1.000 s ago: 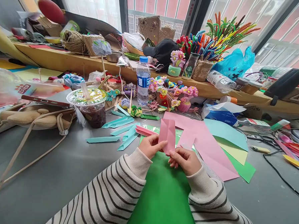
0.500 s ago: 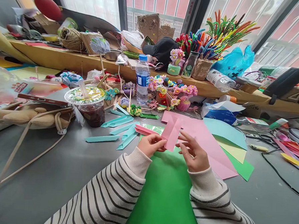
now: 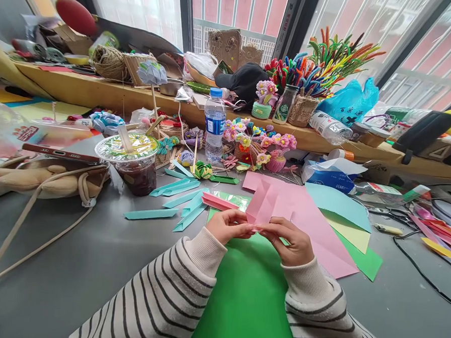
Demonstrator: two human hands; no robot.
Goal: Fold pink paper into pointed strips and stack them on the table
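At a cluttered grey worktop [image 3: 73, 252], folded teal paper strips [image 3: 178, 197] lie left of centre beside an iced drink cup [image 3: 133, 164]. Over a green sheet [image 3: 245, 291] at the near edge, the left hand [image 3: 228, 225] and right hand [image 3: 288, 239] pinch the lower edge of a folded pink paper strip [image 3: 262, 205], fingertips clamped on it. Thin, light and easily creased, it looks best held at its folded edges. Pink, teal and yellow sheets [image 3: 321, 219] fan out to the right.
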